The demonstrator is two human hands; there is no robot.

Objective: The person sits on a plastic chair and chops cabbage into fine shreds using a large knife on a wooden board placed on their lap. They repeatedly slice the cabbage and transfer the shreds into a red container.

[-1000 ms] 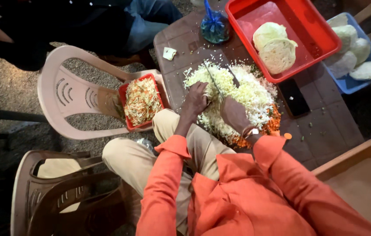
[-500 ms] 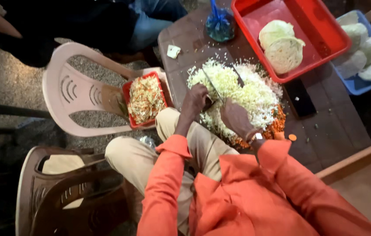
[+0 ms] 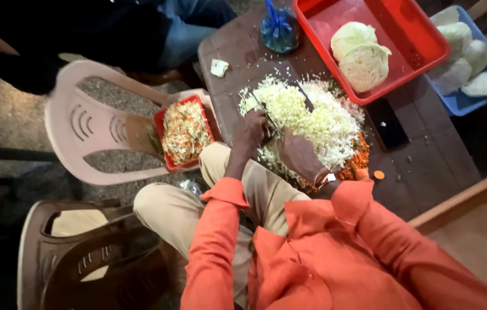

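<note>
My left hand (image 3: 249, 131) is closed around a knife (image 3: 267, 116) whose blade lies in a heap of shredded cabbage (image 3: 318, 117) on a brown table (image 3: 427, 166). My right hand (image 3: 299, 156) rests on the near side of the heap and grips a second knife (image 3: 305, 96) that points away from me. Grated carrot (image 3: 355, 163) shows at the heap's near right edge. My sleeves are orange.
A red tray (image 3: 418, 40) with two cabbage halves (image 3: 363, 63) and a blue tray (image 3: 456, 102) of cabbage pieces stand beyond. A black phone (image 3: 387, 123), a blue bag (image 3: 278, 28), a small red tray of mixed salad (image 3: 183, 131) on a pink chair (image 3: 82, 117), a brown chair (image 3: 77, 264), a seated person (image 3: 186, 28).
Both hands stay in the cabbage heap with only slight shifts of the knives. The view has slid a little.
</note>
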